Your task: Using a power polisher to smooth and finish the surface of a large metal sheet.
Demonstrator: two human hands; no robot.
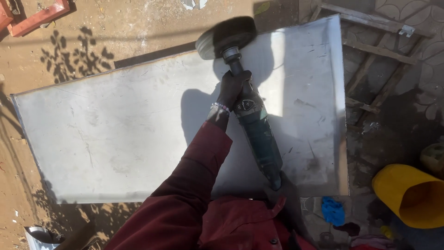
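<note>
Grinder (256, 129), dark green and long, lies slanted over the flat grey metal sheet (115, 134). Left hand (232, 88), arm stretched in a red sleeve, is wrapped tight around its neck. Right hand cannot be seen clearly at the tail. Round black brush wheel (226, 37) touches the sheet's far edge.

One big metal sheet (115, 134). One grinder tool (252, 115) with one round brush wheel (226, 37). One yellow bucket (411, 194). One blue rag (333, 211). One hand (232, 87) shows.
</note>
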